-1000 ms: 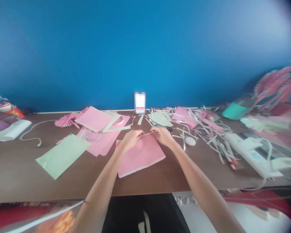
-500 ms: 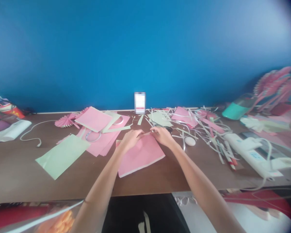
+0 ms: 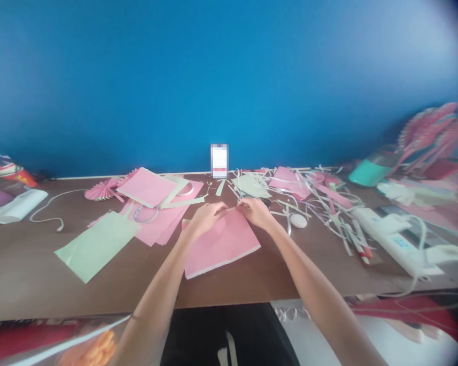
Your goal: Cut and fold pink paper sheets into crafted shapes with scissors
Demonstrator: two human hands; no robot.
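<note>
Head camera is showing my two hands, my left hand [image 3: 209, 217] and my right hand [image 3: 257, 213], working at the far edge of one pink paper [image 3: 223, 244]. That paper is lying on the desk [image 3: 267, 279] right in front of me, between my arms. My grip is looking nearly closed on both sides: bent fingers are pinching the thin edge, with a small gap between the hands. My thumbs are mostly hiding, so I cannot tell how hard they are pressing. I am guessing two hands are holding it so the paper is not sliding or going crooked. One small screen [image 3: 219, 161] is standing up by the blue wall [image 3: 229, 76], maybe so I am seeing it easily. Counting things, one green sheet [image 3: 99, 246] is lying to my left, near two rings [image 3: 145, 222] that are looking like tape rolls. To my right, one white round thing [image 3: 298, 220] is sitting near my arm, and one white power strip [image 3: 397, 246] is lying farther off. Thin paper strips [image 3: 334, 195] are making a tangle, too messy for counting.
</note>
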